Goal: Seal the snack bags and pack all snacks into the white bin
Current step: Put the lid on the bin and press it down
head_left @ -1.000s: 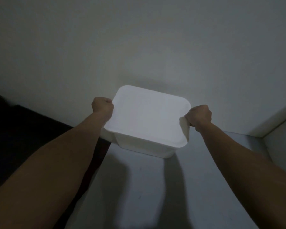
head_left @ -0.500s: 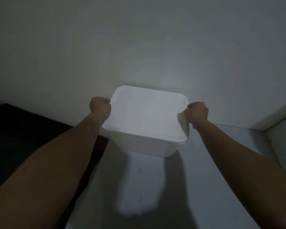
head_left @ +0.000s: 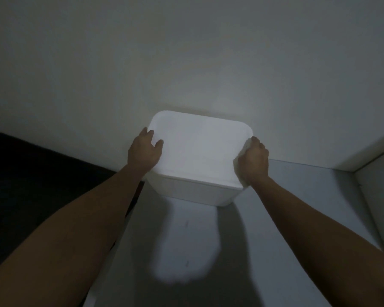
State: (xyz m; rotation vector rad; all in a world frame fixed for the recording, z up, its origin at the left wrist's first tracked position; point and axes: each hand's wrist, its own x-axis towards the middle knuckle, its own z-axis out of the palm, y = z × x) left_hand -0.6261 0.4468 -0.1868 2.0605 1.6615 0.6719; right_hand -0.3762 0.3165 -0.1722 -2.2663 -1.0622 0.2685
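Dim room, pale wall [head_left: 186, 52] filling the upper field. Below it, grey shelf surface [head_left: 286, 218] running toward the viewer, bordered by a white side panel [head_left: 377, 196] out past the right fingers and by dark floor [head_left: 31, 173] out past the left fingers. Bright patch of light [head_left: 186, 247] on the shelf, nearer the viewer than either set of fingers, flanked by two arm shadows.

White bin [head_left: 200, 151], lid on, contents hidden; set on the shelf with its far edge at or against the wall, between the two hands; contact with the wall not resolvable. Front wall of the bin visible below the lid rim.

Left hand [head_left: 143, 151] at the bin's left edge: thumb lying on top of the lid, fingers relaxed and reaching along the side, pressing rather than clenched.

Right hand [head_left: 254, 160] at the bin's right edge: fingers curled over the lid rim and down the side, grasping it; fingertips hidden behind the knuckles.
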